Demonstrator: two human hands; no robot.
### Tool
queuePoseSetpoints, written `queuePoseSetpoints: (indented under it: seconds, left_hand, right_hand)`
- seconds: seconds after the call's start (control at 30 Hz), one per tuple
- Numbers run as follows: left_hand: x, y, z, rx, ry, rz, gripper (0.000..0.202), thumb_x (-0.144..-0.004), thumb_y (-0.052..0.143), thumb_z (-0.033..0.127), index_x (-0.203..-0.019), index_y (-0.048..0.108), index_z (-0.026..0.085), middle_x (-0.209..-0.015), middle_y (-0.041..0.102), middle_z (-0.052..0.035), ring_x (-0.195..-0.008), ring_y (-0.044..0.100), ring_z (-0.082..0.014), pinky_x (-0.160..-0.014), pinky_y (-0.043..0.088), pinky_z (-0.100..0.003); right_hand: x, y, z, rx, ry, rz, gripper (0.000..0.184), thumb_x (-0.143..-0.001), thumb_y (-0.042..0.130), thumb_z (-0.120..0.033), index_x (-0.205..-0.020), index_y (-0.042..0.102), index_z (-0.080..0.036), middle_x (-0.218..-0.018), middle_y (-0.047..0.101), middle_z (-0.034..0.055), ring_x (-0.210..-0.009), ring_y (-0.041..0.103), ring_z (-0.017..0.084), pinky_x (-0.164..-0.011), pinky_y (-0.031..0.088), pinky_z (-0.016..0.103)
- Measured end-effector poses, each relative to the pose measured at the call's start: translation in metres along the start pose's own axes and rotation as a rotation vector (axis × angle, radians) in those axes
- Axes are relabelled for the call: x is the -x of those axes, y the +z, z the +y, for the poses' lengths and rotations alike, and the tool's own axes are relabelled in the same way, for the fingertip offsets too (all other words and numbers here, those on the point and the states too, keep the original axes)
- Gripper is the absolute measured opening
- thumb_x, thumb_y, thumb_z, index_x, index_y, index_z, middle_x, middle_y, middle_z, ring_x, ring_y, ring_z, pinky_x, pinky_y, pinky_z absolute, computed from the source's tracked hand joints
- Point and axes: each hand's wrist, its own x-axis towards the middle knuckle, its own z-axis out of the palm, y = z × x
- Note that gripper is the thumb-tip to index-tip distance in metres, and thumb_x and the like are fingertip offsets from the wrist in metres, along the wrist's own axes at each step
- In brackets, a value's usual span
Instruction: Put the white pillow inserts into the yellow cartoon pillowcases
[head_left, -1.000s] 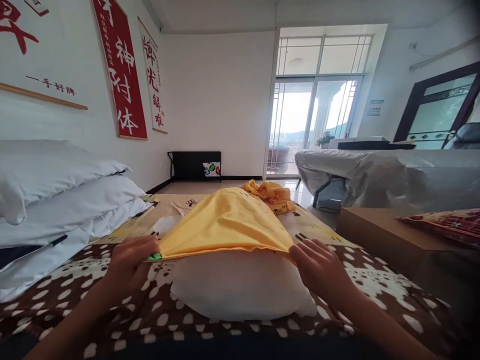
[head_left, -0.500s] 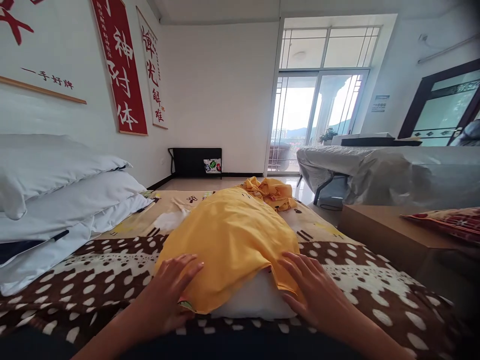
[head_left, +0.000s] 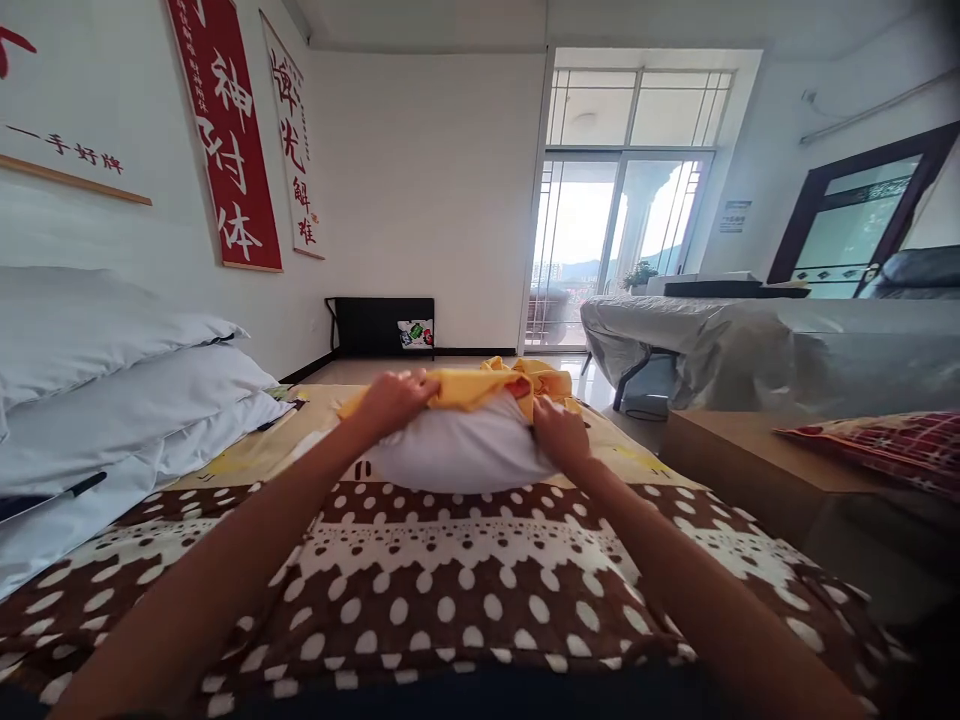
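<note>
Both arms stretch forward over the bed to a white pillow point(head_left: 465, 450) partly inside a yellow pillowcase point(head_left: 472, 388). My left hand point(head_left: 397, 400) is closed on the left side of the pillowcase's open edge. On the right side, my right hand point(head_left: 561, 432) grips the edge of the same cloth, with its fingers partly hidden. The pillow's white near end sticks out between the hands, toward me. Behind it lies more bunched yellow cloth point(head_left: 551, 378) at the far edge of the bed.
A brown and cream dotted blanket point(head_left: 450, 570) covers the bed. White pillows point(head_left: 142, 400) are stacked at the left. To the right stand a brown box point(head_left: 720, 450) with a red patterned cushion point(head_left: 885, 445) and a plastic-covered table point(head_left: 750, 340). A folded black table point(head_left: 375, 325) leans by the far wall.
My hands have moved forward, away from me, and closed on the pillowcase's edge. The pillow now lies farther away, with more of its white end bare.
</note>
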Motion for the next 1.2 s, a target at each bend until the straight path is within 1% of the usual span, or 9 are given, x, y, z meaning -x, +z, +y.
queuePoseSetpoints:
  seconds: [0.17,0.3,0.37,0.43,0.47,0.57,0.7,1.0,1.2]
  left_hand:
    - [-0.046,-0.071,-0.061,-0.235,-0.175,0.607,0.024,-0.089,0.034,0.012,-0.077,0.055,0.014,-0.073,0.052,-0.0043,-0.070,0.055,-0.0160,-0.061,0.038,-0.027]
    - [-0.009,-0.054,-0.073,-0.312,0.045,0.999,0.041,-0.093,0.031,0.017,-0.054,0.041,0.016,-0.056,0.033,0.0041,-0.055,0.042,-0.0072,-0.060,0.034,-0.022]
    - [0.023,-0.020,-0.063,-0.252,0.191,0.833,0.044,-0.096,0.027,0.021,-0.056,0.045,0.015,-0.058,0.034,0.0049,-0.058,0.044,-0.0067,-0.063,0.036,-0.023]
    - [0.057,0.018,-0.044,-0.151,0.264,0.254,0.037,-0.097,0.026,0.023,-0.080,0.057,0.012,-0.078,0.050,0.0022,-0.079,0.052,-0.0103,-0.071,0.039,-0.028]
    - [0.072,0.037,-0.033,-0.135,0.285,0.168,0.035,-0.097,0.026,0.021,-0.085,0.058,0.013,-0.082,0.053,0.0025,-0.081,0.053,-0.0106,-0.072,0.040,-0.027]
    - [0.108,0.082,-0.008,-0.113,0.278,0.055,0.032,-0.095,0.028,0.010,-0.084,0.057,0.015,-0.081,0.056,0.0025,-0.077,0.055,-0.0113,-0.071,0.043,-0.025]
    - [0.128,0.112,-0.003,-0.060,0.248,0.024,0.026,-0.090,0.034,0.004,-0.081,0.055,0.017,-0.080,0.058,-0.0011,-0.075,0.056,-0.0144,-0.068,0.045,-0.027]
    - [0.133,0.064,0.002,0.066,0.303,0.201,0.022,-0.088,0.035,0.005,-0.078,0.050,0.018,-0.074,0.053,-0.0037,-0.068,0.045,-0.0166,-0.062,0.037,-0.029]
    - [0.187,0.042,0.041,0.293,0.214,-0.060,0.018,-0.079,0.043,0.003,-0.083,0.051,0.019,-0.080,0.057,-0.0041,-0.072,0.050,-0.0180,-0.065,0.040,-0.029]
  right_hand:
    - [-0.068,-0.082,0.023,-0.049,0.210,0.735,0.038,-0.089,0.035,-0.020,-0.122,0.052,-0.011,-0.087,0.057,0.0095,-0.074,0.055,0.019,-0.060,0.035,0.027]
    - [-0.065,-0.068,0.026,-0.138,0.137,1.097,0.041,-0.096,0.028,-0.029,-0.125,0.051,-0.012,-0.076,0.053,0.0059,-0.071,0.052,0.015,-0.064,0.036,0.027]
    - [-0.044,-0.030,0.019,-0.126,0.002,0.989,0.039,-0.096,0.032,-0.030,-0.123,0.053,-0.011,-0.073,0.054,0.0052,-0.069,0.053,0.014,-0.064,0.037,0.026]
    - [-0.017,0.016,0.004,-0.080,-0.200,0.686,0.035,-0.094,0.034,-0.022,-0.121,0.055,-0.013,-0.072,0.057,0.0046,-0.068,0.055,0.013,-0.061,0.037,0.024]
    - [-0.002,0.038,-0.005,-0.058,-0.283,0.532,0.034,-0.093,0.034,-0.015,-0.120,0.056,-0.016,-0.073,0.060,0.0042,-0.069,0.056,0.013,-0.060,0.037,0.023]
    - [0.032,0.088,-0.032,-0.011,-0.463,0.216,0.036,-0.090,0.039,-0.008,-0.119,0.056,-0.018,-0.083,0.065,0.0042,-0.073,0.059,0.013,-0.058,0.039,0.023]
    - [0.045,0.102,-0.044,-0.015,-0.463,0.136,0.040,-0.089,0.043,-0.009,-0.128,0.049,-0.018,-0.088,0.065,0.0042,-0.079,0.060,0.014,-0.061,0.041,0.024]
    - [0.065,0.051,-0.002,-0.027,-0.559,0.476,0.030,-0.090,0.044,-0.011,-0.117,0.057,-0.014,-0.071,0.061,0.0017,-0.064,0.056,0.012,-0.061,0.040,0.026]
    - [0.128,0.051,0.016,-0.136,-0.686,0.415,0.041,-0.090,0.036,-0.009,-0.129,0.049,-0.015,-0.075,0.065,0.0016,-0.064,0.059,0.012,-0.062,0.044,0.027]
